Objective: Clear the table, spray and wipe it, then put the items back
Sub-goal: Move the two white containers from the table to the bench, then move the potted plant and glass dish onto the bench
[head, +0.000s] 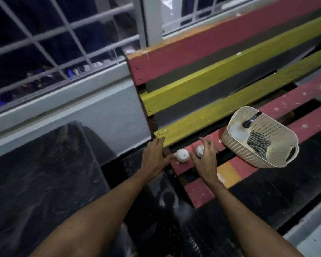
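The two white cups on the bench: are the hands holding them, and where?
Left hand touches the left cup at its handle; right hand covers the right cup. Firm grip cannot be told.

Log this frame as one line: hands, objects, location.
left hand: touching white cup | right hand: over second white cup | cups on bench seat | basket: beside, holds cloth

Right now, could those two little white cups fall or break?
Possibly. The two white cups sit on a narrow red slat with dark gaps beside it, near the bench's end, so a nudge might tip one off. The left hand and right hand each seem to handle one, so a slip is likelier. The basket overhangs its slat and could get bumped.
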